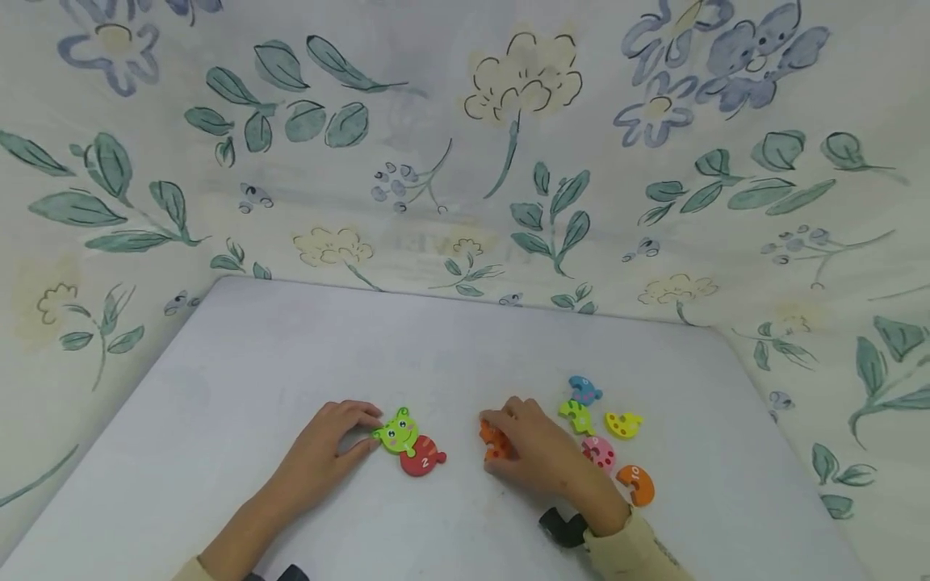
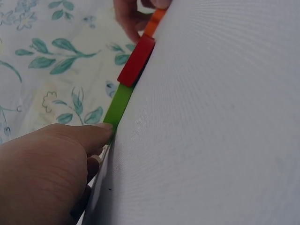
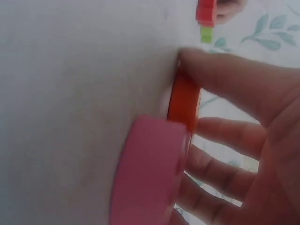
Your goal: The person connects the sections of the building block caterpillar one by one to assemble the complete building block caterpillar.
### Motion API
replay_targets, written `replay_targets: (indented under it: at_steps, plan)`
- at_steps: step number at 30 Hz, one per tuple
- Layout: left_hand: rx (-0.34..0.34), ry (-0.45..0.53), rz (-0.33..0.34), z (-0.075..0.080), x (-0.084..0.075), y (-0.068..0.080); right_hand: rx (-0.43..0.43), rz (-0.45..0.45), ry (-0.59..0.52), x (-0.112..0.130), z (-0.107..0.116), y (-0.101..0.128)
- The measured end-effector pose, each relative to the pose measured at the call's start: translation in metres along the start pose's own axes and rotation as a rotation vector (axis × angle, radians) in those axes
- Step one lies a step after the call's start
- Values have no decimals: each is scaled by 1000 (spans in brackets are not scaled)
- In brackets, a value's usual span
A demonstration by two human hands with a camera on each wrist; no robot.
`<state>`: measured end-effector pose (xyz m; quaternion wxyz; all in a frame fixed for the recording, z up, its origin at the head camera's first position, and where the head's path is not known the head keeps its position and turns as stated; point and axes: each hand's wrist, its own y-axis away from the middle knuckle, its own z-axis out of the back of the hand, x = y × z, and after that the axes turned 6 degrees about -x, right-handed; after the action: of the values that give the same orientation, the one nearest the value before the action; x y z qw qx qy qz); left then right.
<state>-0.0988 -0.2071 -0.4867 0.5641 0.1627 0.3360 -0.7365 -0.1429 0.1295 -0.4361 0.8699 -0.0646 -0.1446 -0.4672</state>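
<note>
On the white table point(image 1: 291, 363) my left hand point(image 1: 369, 432) pinches the left edge of a green frog-head piece point(image 1: 397, 432) between thumb and forefinger. A red piece marked 2 point(image 1: 421, 457) lies joined to the frog piece. In the left wrist view a fingertip point(image 2: 101, 131) touches the green piece point(image 2: 119, 105), with the red piece point(image 2: 136, 61) beyond it. My right hand point(image 1: 508, 440) grips an orange piece point(image 1: 488, 436) a little to the right. In the right wrist view the thumb point(image 3: 225, 75) and fingers close round the orange piece point(image 3: 184, 101), with a pink piece point(image 3: 147, 173) near the camera.
Loose pieces lie right of my right hand: blue point(image 1: 584, 390), green point(image 1: 577, 415), yellow point(image 1: 622, 424), pink point(image 1: 599, 452) and an orange one marked 10 point(image 1: 637, 484). Floral walls point(image 1: 465, 161) enclose the table on three sides. A black strap point(image 1: 563, 528) sits at the right wrist.
</note>
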Motion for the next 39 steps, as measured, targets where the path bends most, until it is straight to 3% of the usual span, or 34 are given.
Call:
replay_targets:
  at_steps: [8,23,39]
  plan:
    - [-17,0,0,1,-1,4,60,41,-8,6,2,2]
    - [-24,4,-10,2,1,4,38,34,-83,22,-3,1]
    - [-33,9,-9,0,1,5,52,19,-11,55,-9,-11]
